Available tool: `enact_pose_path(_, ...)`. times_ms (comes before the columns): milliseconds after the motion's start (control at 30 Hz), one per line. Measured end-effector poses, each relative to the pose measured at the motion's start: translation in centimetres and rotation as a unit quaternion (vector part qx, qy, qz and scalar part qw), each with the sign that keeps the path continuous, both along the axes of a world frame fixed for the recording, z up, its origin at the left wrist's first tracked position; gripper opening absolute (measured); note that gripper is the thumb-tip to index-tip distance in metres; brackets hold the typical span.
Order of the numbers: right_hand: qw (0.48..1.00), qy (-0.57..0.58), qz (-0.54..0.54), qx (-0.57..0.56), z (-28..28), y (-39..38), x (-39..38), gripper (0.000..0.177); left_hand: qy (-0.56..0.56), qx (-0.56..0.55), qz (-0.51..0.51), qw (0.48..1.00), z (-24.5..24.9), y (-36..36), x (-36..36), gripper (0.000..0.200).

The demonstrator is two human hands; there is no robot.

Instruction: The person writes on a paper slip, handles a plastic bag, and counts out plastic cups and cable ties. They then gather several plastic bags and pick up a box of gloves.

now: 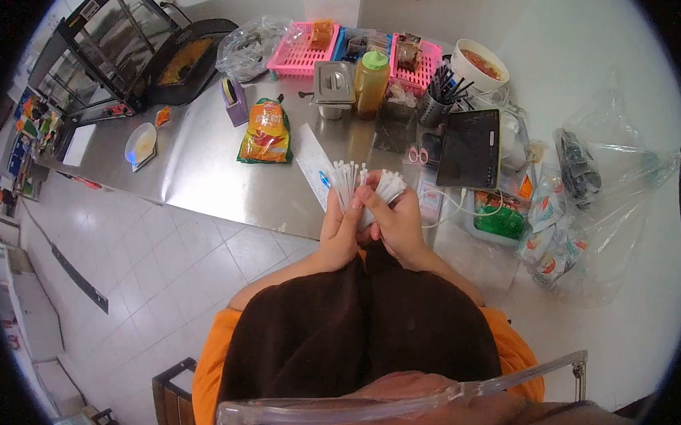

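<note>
Gripping a sheaf of slim white strips [344, 183], possibly cable ties, in the left hand [341, 231], with fingers folded round the lower part and small blunt ends upward. Gripping a second bunch [390, 184] in the right hand [399, 223], just beside the first, with the thumb angled inward toward the left hand. Closed round the strips on both sides, opened no wider than each bunch; cannot tell the exact lie of the fingers underneath. Held close together at the near edge of the steel table [210, 184], in front of the dark apron [300, 328]. Judging by the two separate bunches, seems to be at the step of dividing or evening up the strips by hand. Probably calls next for a steady hold on one bunch and a lighter thumb on the other, so as to shift strips without spilling any. Just beyond the left hand, a blue pen [324, 178] and a long white sheet [311, 157]; past the sheet, an orange and green packet [265, 132]. Beyond the right hand, scissors [418, 156] and a dark tablet [468, 150]. Farther back, a green-capped bottle [371, 88] beside a lidded steel container [333, 87].
</note>
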State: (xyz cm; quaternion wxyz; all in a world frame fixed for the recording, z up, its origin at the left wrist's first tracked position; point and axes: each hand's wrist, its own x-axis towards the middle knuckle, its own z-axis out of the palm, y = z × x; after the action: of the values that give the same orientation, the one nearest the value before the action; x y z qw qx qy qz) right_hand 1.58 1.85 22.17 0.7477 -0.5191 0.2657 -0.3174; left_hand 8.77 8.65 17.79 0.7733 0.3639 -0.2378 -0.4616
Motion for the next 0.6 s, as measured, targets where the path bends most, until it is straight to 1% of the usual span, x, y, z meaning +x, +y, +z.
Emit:
enact_pose_path(133,1.0,0.0,0.016,-0.007,0.0,-0.1,-0.2,0.023,-0.016,-0.012,-0.051,0.998,-0.1,0.2,0.6,0.035)
enact_pose_path(233,0.992,-0.108,-0.028,-0.06,-1.8,0.0,0.9,0.022,0.052,0.038,0.016,0.998,-0.3,-0.2,0.1,0.033)
enact_pose_path(333,0.993,-0.018,0.01,-0.118,-1.6,0.2,0.2,0.02,0.117,0.056,-0.005,0.992,0.9,-0.7,0.5,0.029)
enact_pose_path(433,0.981,-0.109,0.015,-0.162,-3.0,0.2,0.6,0.02,0.229,0.105,-0.028,0.967,-0.6,-1.3,1.2,0.021)
enact_pose_path(467,0.985,-0.108,0.023,-0.132,-3.9,-0.2,0.5,0.02,0.239,0.073,-0.066,0.966,-1.4,-1.4,1.5,0.019)
enact_pose_path(533,0.987,-0.162,-0.001,0.005,-5.1,-0.8,1.2,0.02,0.257,0.006,-0.139,0.956,-2.2,-1.5,2.1,0.017)
enact_pose_path(567,0.98,-0.186,-0.013,0.074,-5.4,-1.2,1.4,0.021,0.243,0.046,-0.117,0.962,-2.5,-1.8,2.0,0.016)
enact_pose_path(600,0.961,-0.219,-0.02,0.169,-4.1,-1.8,1.7,0.021,0.23,0.086,-0.094,0.965,-2.3,-2.1,2.0,0.016)
